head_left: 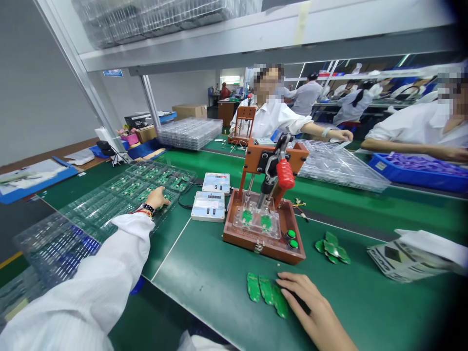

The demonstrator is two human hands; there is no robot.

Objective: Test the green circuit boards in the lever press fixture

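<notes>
My left hand (157,198) reaches over the clear compartment tray (106,209) of small green boards; what its fingers touch is too small to make out. My right hand (307,302) rests on the green table with its fingers apart, beside a row of three green circuit boards (266,290). In front stands a brown test fixture (263,248) with a red-handled clamp (285,174). Two green boards (265,222) sit under its clear plate. Right of the fixture lies a loose pile of green boards (332,249).
Two small meter boxes (207,213) stand left of the fixture. A white-and-black box (398,258) is at the right. Behind are stacked clear trays (192,132), a blue bin (420,175) of purple parts and people in white. A shelf (219,48) spans overhead.
</notes>
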